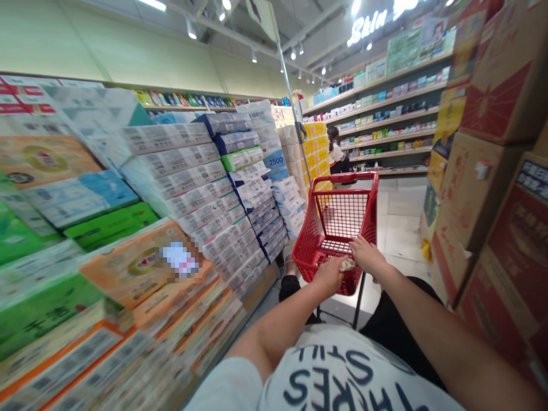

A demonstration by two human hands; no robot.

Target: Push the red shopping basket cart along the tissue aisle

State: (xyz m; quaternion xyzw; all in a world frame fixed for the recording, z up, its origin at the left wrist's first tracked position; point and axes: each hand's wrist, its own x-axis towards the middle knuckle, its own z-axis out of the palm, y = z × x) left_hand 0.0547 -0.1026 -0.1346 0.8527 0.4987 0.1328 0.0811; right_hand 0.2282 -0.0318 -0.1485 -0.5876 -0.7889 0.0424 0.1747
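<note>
Probably stiff and light, the cart stood just ahead, best held by its near end. There the left hand curled beside a pale scrap and the right hand bent loosely; whether either gripped could not be told. A pack read "2500", a sign "Skin", the shirt "STILL".

Legible txt: no. "2500" on tall wht/blue pk, L of ctr; "Skin" on lit ovhd sign, 2nd word partly cut off; "STILL", inverted, on wearer's wht shirt.
</note>
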